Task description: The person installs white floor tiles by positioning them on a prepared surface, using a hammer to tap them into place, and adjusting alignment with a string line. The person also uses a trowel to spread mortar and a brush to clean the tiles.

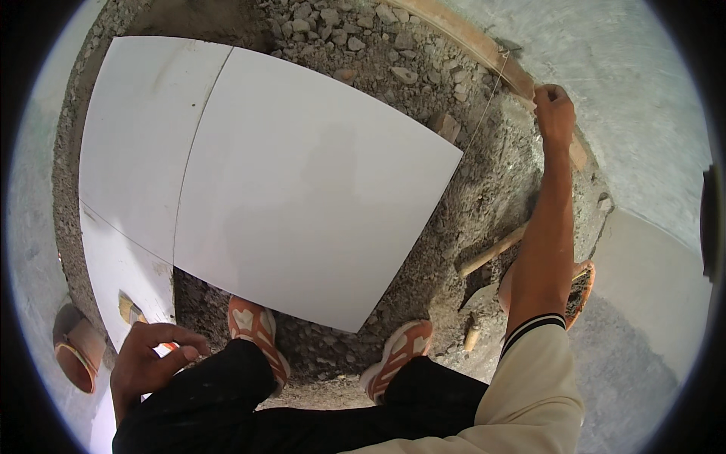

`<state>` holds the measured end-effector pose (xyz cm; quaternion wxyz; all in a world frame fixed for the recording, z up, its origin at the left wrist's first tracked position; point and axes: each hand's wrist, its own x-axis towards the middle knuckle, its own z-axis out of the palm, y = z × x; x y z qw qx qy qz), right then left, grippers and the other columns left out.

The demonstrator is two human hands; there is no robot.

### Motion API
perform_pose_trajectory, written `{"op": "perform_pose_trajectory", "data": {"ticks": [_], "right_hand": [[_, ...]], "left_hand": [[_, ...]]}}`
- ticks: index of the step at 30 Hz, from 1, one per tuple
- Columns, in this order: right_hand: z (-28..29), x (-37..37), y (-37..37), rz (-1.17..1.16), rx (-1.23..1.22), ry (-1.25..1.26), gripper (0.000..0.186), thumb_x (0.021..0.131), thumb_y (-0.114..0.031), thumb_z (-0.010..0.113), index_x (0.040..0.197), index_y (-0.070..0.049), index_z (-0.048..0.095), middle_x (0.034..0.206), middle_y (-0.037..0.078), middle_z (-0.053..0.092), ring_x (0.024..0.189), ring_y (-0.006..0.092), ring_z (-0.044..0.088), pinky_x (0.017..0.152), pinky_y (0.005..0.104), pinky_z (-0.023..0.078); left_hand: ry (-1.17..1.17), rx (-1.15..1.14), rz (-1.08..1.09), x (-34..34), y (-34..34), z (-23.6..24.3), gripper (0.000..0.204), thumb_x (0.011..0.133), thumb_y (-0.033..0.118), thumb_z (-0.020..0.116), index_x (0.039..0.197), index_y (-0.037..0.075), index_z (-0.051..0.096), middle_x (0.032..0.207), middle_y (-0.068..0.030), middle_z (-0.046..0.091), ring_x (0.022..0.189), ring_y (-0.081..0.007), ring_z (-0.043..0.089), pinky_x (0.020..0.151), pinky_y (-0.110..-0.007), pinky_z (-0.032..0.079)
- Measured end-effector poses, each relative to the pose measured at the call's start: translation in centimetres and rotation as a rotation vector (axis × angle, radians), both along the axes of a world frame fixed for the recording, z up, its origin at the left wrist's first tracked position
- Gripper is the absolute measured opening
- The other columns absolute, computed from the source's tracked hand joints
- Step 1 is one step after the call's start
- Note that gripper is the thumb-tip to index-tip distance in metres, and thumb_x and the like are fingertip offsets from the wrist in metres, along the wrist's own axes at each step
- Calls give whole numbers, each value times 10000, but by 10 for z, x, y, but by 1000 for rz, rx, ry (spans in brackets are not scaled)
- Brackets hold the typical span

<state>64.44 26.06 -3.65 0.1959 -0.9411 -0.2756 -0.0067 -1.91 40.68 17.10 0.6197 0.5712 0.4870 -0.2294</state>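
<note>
My right hand (554, 113) reaches out to the wall at the far right, its fingers closed beside a brown strip (518, 78) along the wall's foot. What it grips, if anything, is hidden. A thin string (488, 106) runs from that strip to the near-right side of a large white tile (318, 181). My left hand (155, 359) is by my left knee, thumb and forefinger pinched together; whatever is between them is too small to make out. Just beyond it lies a brush (130, 309) with pale bristles, on another white tile (128, 265).
Rubble (363, 34) lies behind the tiles, and rough mortar (491, 174) to their right. A wooden-handled tool (493, 251) and an orange-rimmed container (582, 291) are under my right arm. An orange bucket (78, 363) stands at left. My shoes (397, 352) flank the near tile corner.
</note>
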Motion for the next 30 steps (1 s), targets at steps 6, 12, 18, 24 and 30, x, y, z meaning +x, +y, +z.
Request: {"op": "perform_pose_trajectory", "data": {"ticks": [6,12,18,24,30], "right_hand": [[11,-16,2,-59,611,136,267,939,-195,770,947,48,659,813,104,718,659,148,663,585,278,503],[99,-105,-22,-103,806,369,224,928,-143,772,931,4,603,765,112,697,606,138,615,527,266,463],[220,-210,-131,82,280,697,247,985,-231,731,894,-65,572,668,13,577,565,71,509,498,241,388],[316,-300,-228,365,-163,1118,173,1024,-217,624,919,-84,588,784,-8,535,694,92,448,614,278,384],[353,-321,-274,775,-799,1114,261,1035,-248,574,1044,-1,659,888,88,710,781,192,738,689,343,528]], "left_hand": [[323,-238,-237,-8,-16,12,321,997,249,669,1153,-24,734,959,-116,789,951,-204,741,905,-342,544],[251,-183,99,-56,-83,52,499,1081,392,541,1355,-15,630,1129,-104,754,1130,-186,662,1042,-335,472],[277,-76,757,-117,-233,168,534,1110,365,484,1511,12,492,1460,-131,582,1355,-213,531,1172,-365,378],[99,-397,1293,-102,-400,331,598,1098,414,519,1609,140,374,1521,-95,504,1392,-242,492,1157,-423,407],[-67,-288,1354,-95,-511,380,731,1087,483,507,1664,144,213,1628,-197,359,1517,-290,326,1238,-408,282]]}}
